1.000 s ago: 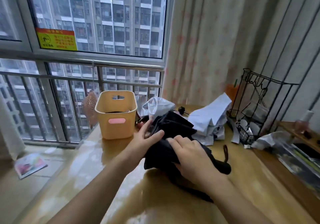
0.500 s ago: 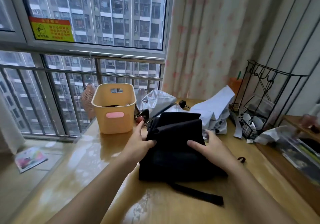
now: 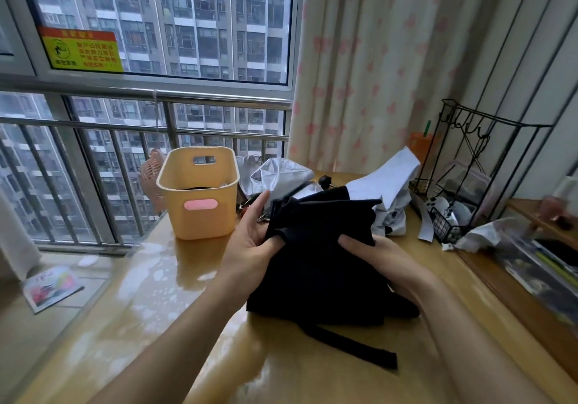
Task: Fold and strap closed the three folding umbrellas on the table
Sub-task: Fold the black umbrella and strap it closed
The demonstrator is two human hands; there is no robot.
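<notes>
The left hand and right hand are bare, each on a slender, bare forearm that leaves the frame around six o'clock, sleeveless throughout.

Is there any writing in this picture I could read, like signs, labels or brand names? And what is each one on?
Yellow and red warning sticker on the window glass: several lines of Chinese characters, too blurred to read.
Colourful printed booklet on the floor: a few characters near its top, too small to read.
Pink oval label on the yellow plastic basket: blank, no text.
No other writing can be made out.
</notes>
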